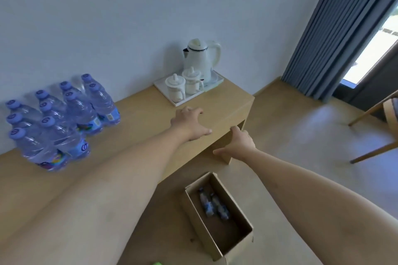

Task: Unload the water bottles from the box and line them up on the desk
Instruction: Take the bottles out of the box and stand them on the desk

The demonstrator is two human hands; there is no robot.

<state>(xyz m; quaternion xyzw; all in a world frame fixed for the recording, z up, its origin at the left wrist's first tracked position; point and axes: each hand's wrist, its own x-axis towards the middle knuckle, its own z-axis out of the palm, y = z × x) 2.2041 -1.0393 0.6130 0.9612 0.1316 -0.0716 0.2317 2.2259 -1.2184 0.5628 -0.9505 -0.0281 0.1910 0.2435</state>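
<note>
- Progress, as I read it: most of the job looks done. A cluster of water bottles (58, 122) stands upright on the worktop (137, 118) at its left end, near the wall, roughly in rows (caps blur together, so no exact count from me).
- Still to do: two bottles (213, 204) lie on their sides in the bottom of the cardboard box (217, 241), which sits open on the floor (301, 135) just in front of the worktop's right end.
- Left hand (189, 123) hovers over or rests on the worktop's right part, fingers spread and relaxed, holding nothing.
- Right hand (239, 143) is at the worktop's front corner, fingers loose, also empty; can't tell whether it touches the edge.
- Both hands are well above the box, so the next reach prob. means bending down into it.
- Around: a white kettle (201, 58) and two lidded cups (183, 85) on a white tray (217, 80) at the far right of the worktop, near the left hand. Worth minding if the row is extended that way.
- Also a curtain (336, 28) by a window and part of a wooden chair (377, 133) at right, both well apart from the work.
</note>
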